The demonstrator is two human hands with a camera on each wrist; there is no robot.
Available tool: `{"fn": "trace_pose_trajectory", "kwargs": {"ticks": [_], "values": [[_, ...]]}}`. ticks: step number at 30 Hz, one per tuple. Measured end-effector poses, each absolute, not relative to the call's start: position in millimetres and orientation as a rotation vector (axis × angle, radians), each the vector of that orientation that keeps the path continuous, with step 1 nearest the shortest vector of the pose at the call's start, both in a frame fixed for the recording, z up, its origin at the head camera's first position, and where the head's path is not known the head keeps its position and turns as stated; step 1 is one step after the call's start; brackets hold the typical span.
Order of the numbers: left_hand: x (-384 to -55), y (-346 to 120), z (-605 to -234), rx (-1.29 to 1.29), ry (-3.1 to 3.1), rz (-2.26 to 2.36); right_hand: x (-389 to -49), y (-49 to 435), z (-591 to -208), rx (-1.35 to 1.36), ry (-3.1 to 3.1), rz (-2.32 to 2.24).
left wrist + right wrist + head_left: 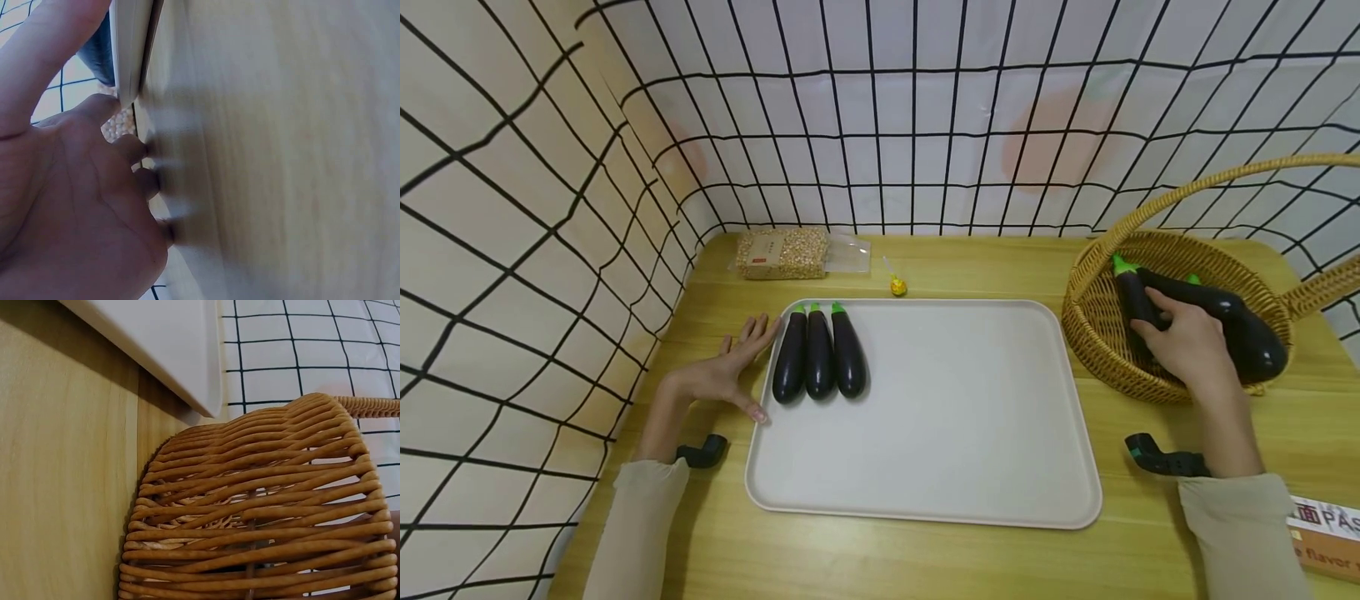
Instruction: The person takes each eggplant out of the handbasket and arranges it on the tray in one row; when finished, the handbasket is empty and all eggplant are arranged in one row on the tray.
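My left hand (722,373) rests at the left edge of the white tray (970,417), fingers spread, thumb over its rim. In the left wrist view, the fingertips of the left hand (81,206) come down on the wooden table beside the tray wall (128,50). Three dark purple eggplants (819,354) with green stems lie side by side at the tray's left. My right hand (1191,337) reaches into a wicker basket (1086,350) and grips an eggplant (1127,287) between thumb and fingers. More eggplants (1255,346) lie to its right, partly covered by the hand.
Behind the tray lie a bag of pale kernels (786,254) and a small yellow-wrapped lollipop (898,286). The basket's handle (1210,179) arches over it. A printed pasta package (1326,537) sits at the right edge. Black wire grid (913,137) bounds the back and sides.
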State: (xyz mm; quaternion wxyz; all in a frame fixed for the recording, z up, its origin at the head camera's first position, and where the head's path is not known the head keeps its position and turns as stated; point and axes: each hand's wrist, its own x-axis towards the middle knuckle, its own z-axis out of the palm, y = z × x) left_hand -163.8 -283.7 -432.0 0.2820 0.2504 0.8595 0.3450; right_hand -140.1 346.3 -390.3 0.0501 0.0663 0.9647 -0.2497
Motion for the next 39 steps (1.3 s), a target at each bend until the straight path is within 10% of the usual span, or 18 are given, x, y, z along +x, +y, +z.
{"fn": "trace_pose_trajectory", "kwargs": {"ticks": [39], "values": [[-161.3,-282.6,-426.5,0.667,2.289,0.938,-144.3,345.9,-395.9,0.11,2.799,-0.776]]}}
